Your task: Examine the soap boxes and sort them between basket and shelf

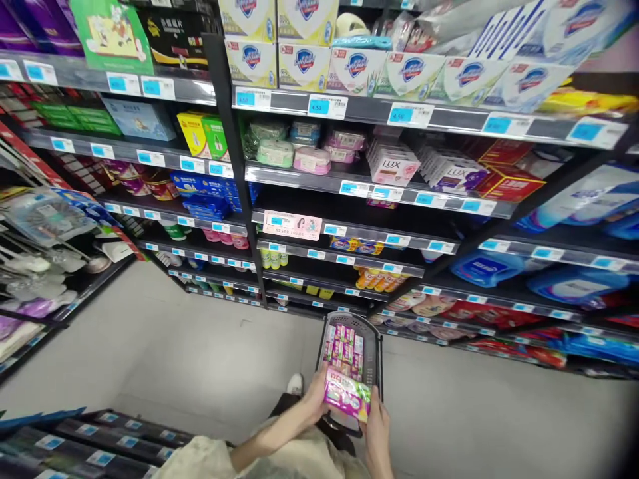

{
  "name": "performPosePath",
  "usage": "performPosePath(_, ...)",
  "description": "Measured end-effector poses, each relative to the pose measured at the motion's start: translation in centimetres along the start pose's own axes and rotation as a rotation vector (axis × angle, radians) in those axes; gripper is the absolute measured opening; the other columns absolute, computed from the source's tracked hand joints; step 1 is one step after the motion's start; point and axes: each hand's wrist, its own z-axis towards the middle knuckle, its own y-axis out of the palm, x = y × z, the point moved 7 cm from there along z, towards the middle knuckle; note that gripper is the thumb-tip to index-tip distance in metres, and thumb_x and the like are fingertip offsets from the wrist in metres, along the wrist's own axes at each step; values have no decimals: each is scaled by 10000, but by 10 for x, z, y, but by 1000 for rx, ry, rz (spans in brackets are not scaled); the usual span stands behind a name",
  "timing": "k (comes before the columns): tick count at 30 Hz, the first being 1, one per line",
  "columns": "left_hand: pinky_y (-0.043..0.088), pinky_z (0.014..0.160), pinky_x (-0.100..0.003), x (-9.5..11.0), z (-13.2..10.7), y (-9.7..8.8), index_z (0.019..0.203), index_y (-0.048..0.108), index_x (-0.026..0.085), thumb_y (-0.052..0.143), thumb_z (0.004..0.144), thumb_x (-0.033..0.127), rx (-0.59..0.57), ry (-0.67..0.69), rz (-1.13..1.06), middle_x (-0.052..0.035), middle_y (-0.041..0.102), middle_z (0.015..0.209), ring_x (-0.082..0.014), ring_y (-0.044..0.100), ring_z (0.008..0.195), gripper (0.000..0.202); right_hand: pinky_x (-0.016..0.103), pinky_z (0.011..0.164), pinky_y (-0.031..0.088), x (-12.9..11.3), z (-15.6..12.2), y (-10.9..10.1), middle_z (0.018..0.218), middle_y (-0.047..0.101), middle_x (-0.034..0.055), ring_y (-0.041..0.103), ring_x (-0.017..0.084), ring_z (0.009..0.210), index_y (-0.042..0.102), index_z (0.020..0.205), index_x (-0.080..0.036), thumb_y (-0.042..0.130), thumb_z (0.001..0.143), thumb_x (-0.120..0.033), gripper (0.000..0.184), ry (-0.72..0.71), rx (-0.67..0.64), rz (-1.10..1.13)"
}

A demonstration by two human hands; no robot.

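A purple and green packet (348,394), which looks like wrapped soap, is held level between my two hands. My left hand (316,394) grips its left end, and my right hand (377,418) closes around the right end. Directly beneath is a grey plastic basket (371,346) with several smaller pink and purple packs (344,344) lying inside. The held packet covers the near part of the basket. What the basket rests on is hidden from me.
Ahead stands a tall shelf unit (294,174) with price tags. It carries boxed soaps (357,70), LUX soap boxes (394,163) and blue bottles (486,267). A rack of wrapped goods (50,226) is at left; a dark shelf (74,442) stands near-left. Grey floor (200,352) lies between.
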Motion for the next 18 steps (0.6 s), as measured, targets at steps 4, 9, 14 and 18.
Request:
performPosePath(4, 655, 755, -395, 14, -13, -7, 1186, 746, 107, 764, 797, 809, -11, 117, -17, -195, 806, 1131, -346, 794, 990, 803, 300, 466, 540, -23, -16, 21, 754, 817, 87, 783, 302, 661, 734, 884, -176, 918, 470, -822, 789, 1, -99, 66)
performPosePath(9, 600, 527, -298, 32, -29, -7, 1338, 686, 132, 719, 808, 852, -69, 117, 1, -204, 788, 1199, -308, 803, 866, 895, 316, 444, 540, -50, -31, 37, 653, 783, 70, 729, 274, 535, 737, 810, -181, 899, 439, -848, 780, -50, -107, 100)
performPosePath(14, 497, 417, -196, 49, -37, 7, 1293, 695, 140, 744, 733, 901, -108, 140, 15, -195, 795, 1149, -258, 792, 788, 946, 303, 487, 553, -72, -40, 44, 649, 777, 64, 731, 252, 548, 730, 775, -192, 926, 523, -755, 647, -72, -151, 140)
performPosePath(18, 475, 384, -191, 65, -45, 29, 1221, 723, 130, 749, 748, 883, -104, 179, 41, -173, 801, 1034, -204, 746, 651, 890, 297, 475, 530, -86, -40, 39, 651, 773, 69, 703, 231, 513, 706, 745, -194, 887, 610, -763, 612, -140, -159, 158)
